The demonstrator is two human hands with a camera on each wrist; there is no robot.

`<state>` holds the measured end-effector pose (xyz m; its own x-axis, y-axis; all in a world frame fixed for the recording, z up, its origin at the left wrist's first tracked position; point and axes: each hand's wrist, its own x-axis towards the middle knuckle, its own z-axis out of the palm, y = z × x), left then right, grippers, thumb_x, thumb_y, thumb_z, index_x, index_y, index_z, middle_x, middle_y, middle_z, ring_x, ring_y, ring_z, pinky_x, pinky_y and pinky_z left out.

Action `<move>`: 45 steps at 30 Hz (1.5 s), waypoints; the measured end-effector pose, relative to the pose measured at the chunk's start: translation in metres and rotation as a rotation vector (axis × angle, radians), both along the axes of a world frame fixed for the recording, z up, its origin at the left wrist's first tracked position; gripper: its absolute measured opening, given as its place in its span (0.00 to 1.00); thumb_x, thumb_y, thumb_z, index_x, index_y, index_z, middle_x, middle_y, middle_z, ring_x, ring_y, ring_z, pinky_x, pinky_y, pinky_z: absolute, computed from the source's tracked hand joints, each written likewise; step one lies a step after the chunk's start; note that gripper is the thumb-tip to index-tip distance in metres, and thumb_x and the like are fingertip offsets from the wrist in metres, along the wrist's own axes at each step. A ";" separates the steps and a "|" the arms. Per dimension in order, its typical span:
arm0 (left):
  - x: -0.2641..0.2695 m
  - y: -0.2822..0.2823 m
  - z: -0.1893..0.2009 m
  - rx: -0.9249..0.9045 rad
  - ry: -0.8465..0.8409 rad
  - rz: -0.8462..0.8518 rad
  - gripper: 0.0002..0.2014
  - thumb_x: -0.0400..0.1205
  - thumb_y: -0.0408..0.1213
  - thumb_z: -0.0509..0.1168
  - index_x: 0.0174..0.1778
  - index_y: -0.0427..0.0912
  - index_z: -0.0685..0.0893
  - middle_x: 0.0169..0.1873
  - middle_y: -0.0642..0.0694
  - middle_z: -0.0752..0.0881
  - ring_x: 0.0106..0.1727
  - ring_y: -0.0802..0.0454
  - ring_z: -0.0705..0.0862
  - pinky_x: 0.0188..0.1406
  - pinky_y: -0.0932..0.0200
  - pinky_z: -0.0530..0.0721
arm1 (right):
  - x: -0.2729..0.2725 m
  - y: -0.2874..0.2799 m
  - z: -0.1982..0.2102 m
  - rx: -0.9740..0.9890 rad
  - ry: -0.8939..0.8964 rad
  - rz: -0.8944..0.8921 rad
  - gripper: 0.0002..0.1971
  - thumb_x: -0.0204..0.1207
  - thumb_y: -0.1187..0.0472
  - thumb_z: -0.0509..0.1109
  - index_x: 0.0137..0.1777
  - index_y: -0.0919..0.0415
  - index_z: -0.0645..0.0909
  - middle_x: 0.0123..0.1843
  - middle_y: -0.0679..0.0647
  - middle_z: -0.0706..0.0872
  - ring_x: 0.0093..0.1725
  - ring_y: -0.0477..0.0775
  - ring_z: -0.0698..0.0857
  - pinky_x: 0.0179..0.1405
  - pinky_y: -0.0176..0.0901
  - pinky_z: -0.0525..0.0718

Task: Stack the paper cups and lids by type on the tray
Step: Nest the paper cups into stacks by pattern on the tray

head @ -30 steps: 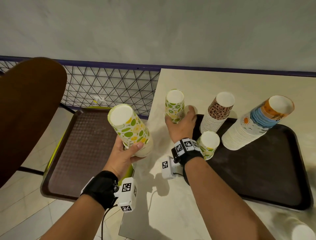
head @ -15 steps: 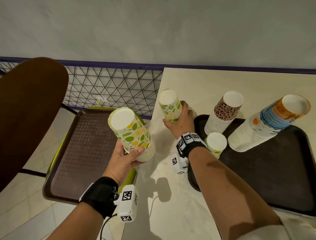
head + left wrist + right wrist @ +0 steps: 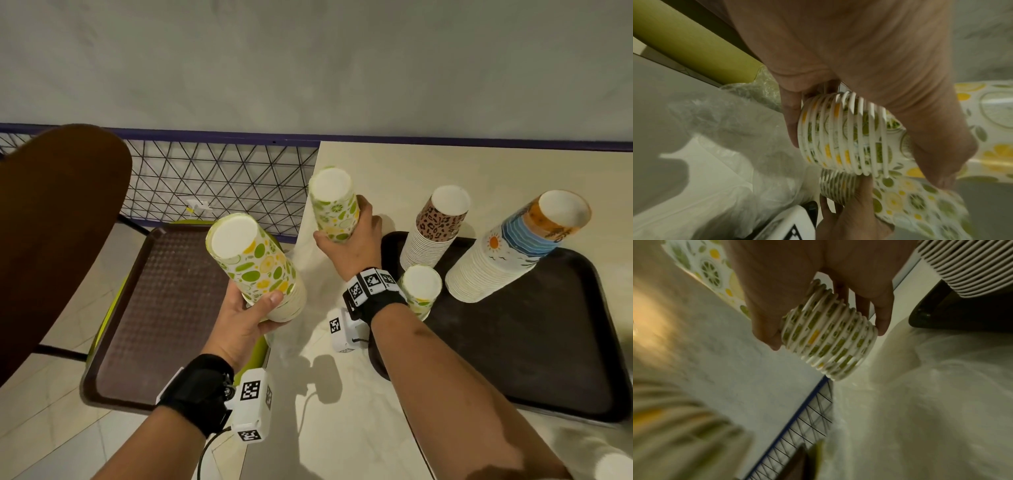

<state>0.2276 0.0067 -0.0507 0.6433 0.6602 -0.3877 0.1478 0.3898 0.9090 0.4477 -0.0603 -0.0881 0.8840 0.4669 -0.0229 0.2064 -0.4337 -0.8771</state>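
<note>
Dark plastic, the tray on the bench in my head view already carried a leopard stack, a sun-print stack and a short citrus stack, while two more citrus stacks were off it, so I judged the job over halfway. At my left wrist, the left hand had its grip curled round the larger citrus stack, off the bench edge. At my right wrist, the right hand clamped the smaller citrus stack above the bench, beside the tray.

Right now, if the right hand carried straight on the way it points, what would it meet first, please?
The right hand, gripping a citrus cup stack, points toward the wall. Only bare table lies between, though depth is unclear.
</note>
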 end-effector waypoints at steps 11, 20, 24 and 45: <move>-0.002 -0.017 0.023 -0.013 -0.036 -0.009 0.58 0.51 0.61 0.90 0.79 0.53 0.75 0.69 0.47 0.89 0.69 0.41 0.88 0.53 0.39 0.92 | -0.046 -0.072 0.080 0.512 0.263 -0.014 0.39 0.62 0.55 0.89 0.71 0.56 0.74 0.59 0.44 0.89 0.59 0.41 0.89 0.60 0.41 0.88; 0.018 -0.051 0.031 -0.030 -0.068 -0.071 0.38 0.63 0.48 0.82 0.71 0.56 0.79 0.64 0.51 0.91 0.67 0.46 0.89 0.52 0.42 0.93 | -0.029 -0.181 0.080 0.402 0.096 -0.164 0.46 0.58 0.50 0.89 0.76 0.55 0.71 0.69 0.49 0.85 0.69 0.42 0.84 0.70 0.44 0.84; 0.033 -0.066 0.034 -0.027 -0.068 -0.100 0.40 0.63 0.48 0.82 0.73 0.52 0.78 0.65 0.49 0.90 0.67 0.47 0.89 0.51 0.41 0.92 | -0.022 -0.188 0.062 0.364 0.110 -0.180 0.46 0.58 0.51 0.90 0.75 0.44 0.69 0.69 0.47 0.85 0.69 0.42 0.84 0.70 0.46 0.84; 0.054 -0.095 0.050 0.011 -0.056 -0.154 0.41 0.63 0.47 0.82 0.73 0.55 0.77 0.63 0.54 0.92 0.66 0.51 0.90 0.53 0.43 0.93 | -0.011 -0.173 -0.021 -0.015 0.234 -0.100 0.52 0.57 0.43 0.88 0.80 0.46 0.63 0.72 0.50 0.82 0.69 0.56 0.84 0.68 0.52 0.84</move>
